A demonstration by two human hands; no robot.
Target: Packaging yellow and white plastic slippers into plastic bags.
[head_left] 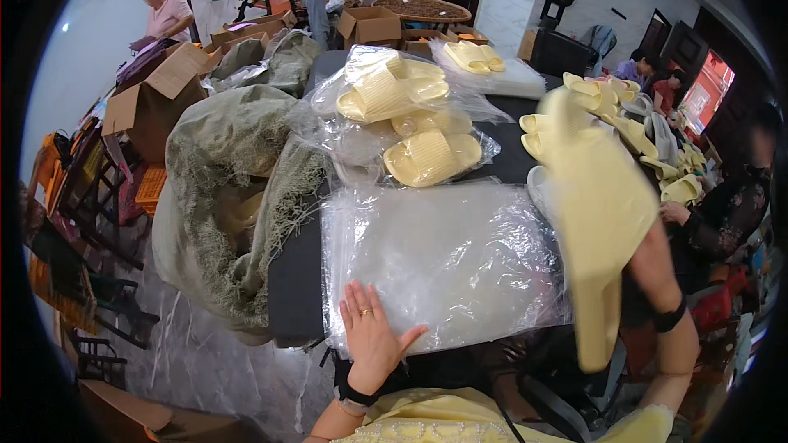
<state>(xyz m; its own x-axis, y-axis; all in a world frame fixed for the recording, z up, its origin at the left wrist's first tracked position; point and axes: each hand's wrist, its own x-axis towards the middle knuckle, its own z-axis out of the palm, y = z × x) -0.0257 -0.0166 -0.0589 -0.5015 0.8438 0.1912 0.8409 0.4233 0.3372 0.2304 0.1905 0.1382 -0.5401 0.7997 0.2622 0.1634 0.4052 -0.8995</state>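
Note:
A stack of clear plastic bags (468,254) lies at the near edge of the dark table (295,279). My left hand (371,332) rests flat on the stack's near left corner, thumb spread away from the fingers. At the right, my right hand (650,267) grips pale yellow slippers (603,205), held up on end and smeared by motion. Most of its fingers are hidden behind them. Whether it is one slipper or a pair, I cannot tell. Beyond the bag stack, bagged yellow slippers (432,157) are piled on one another.
A frayed grey-green woven sack (222,135) stands against the table's left side. Loose slippers (632,133) are heaped along the right, where a person in a dark patterned sleeve (722,217) works. Cardboard boxes (160,102) stand at the far left. Another slipper pair (474,56) sits at the back.

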